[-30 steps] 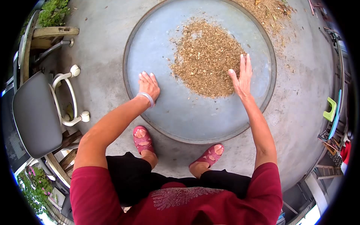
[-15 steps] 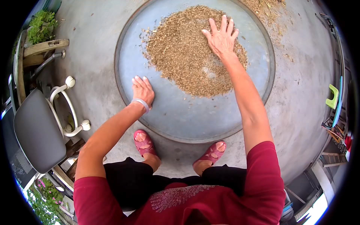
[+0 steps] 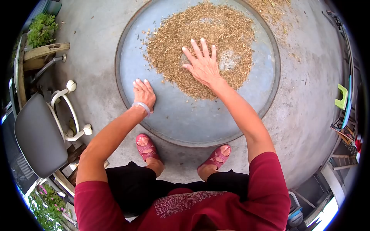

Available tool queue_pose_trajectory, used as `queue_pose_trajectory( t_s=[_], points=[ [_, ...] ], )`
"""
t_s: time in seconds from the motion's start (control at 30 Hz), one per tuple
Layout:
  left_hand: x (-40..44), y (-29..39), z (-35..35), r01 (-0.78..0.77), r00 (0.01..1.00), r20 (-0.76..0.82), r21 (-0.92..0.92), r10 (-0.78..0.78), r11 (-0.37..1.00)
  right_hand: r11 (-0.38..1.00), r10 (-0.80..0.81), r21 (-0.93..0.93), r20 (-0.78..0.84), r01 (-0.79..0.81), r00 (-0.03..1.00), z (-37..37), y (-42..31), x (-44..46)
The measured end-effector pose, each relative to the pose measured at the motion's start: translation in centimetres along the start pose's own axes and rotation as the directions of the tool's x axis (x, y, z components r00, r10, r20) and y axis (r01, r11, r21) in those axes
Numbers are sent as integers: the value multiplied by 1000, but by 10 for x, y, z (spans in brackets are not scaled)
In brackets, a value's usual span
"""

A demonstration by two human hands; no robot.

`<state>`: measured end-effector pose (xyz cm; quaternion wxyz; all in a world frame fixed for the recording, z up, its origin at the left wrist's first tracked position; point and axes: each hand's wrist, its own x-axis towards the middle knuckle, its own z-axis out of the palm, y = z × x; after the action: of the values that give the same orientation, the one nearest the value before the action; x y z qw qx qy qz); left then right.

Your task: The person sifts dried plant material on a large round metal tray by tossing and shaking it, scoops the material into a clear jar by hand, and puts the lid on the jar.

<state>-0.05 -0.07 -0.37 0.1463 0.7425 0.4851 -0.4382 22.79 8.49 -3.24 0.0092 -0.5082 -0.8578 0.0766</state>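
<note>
A wide round metal tray (image 3: 192,123) lies on the floor with a spread of brown seeds or chaff (image 3: 165,50) across its upper part; I cannot tell exactly which. My right hand (image 3: 204,67) rests palm down on this material, fingers spread, holding nothing. Beside its knuckles a thin patch lets the tray's pale surface show through. My left hand (image 3: 144,93), with a pale bangle (image 3: 142,107) at the wrist, lies flat on the tray's left side near the rim, apart from the pile, its fingers stretched out.
My feet in red sandals (image 3: 147,148) stand at the tray's near edge. To the left is a grey chair (image 3: 40,134) with white legs, plus a potted plant (image 3: 41,30). More loose chaff (image 3: 279,17) lies on the concrete floor at upper right. A green stool (image 3: 341,97) is far right.
My right hand has swept left and toward me across the pile, and bare-looking patches have appeared in the material. My left hand stays in its place on the tray.
</note>
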Motion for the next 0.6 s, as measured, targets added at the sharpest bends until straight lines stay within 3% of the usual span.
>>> queue_pose_trajectory(
  t_s=[0.07, 0.13, 0.23, 0.3, 0.33, 0.37, 0.5, 0.6],
  points=[
    [1, 2, 7, 16, 1000, -26, 1, -16, 1000, 971, 227, -69, -9, -227, 974, -7, 19, 4],
    [2, 3, 10, 26, 999, -34, 9, -26, 1000, 871, 484, -99, -1, -482, 875, -19, 38, -3],
    [3, 3, 8, 29, 1000, -9, 21, -29, 999, 952, 305, -47, 199, -302, 931, -40, 30, -52],
    [3, 2, 6, 22, 1000, 8, 20, -22, 1000, 998, 62, 5, 272, -66, 960, -45, 28, -84],
    [2, 2, 5, 26, 1000, 9, 17, -26, 1000, 998, -64, 39, 305, 54, 950, -45, 31, -96],
    [1, 2, 5, 32, 999, 12, 15, -32, 999, 996, -89, 19, 233, 87, 968, -45, 38, -105],
    [-4, -3, 6, 31, 999, 12, -47, -31, 998, 978, 206, -1, -110, -208, 972, -53, 76, -119],
    [-13, -11, 19, -8, 993, -118, -149, -9, 989, 910, 375, 215, -67, -354, 924, -43, 122, -133]
  ],
)
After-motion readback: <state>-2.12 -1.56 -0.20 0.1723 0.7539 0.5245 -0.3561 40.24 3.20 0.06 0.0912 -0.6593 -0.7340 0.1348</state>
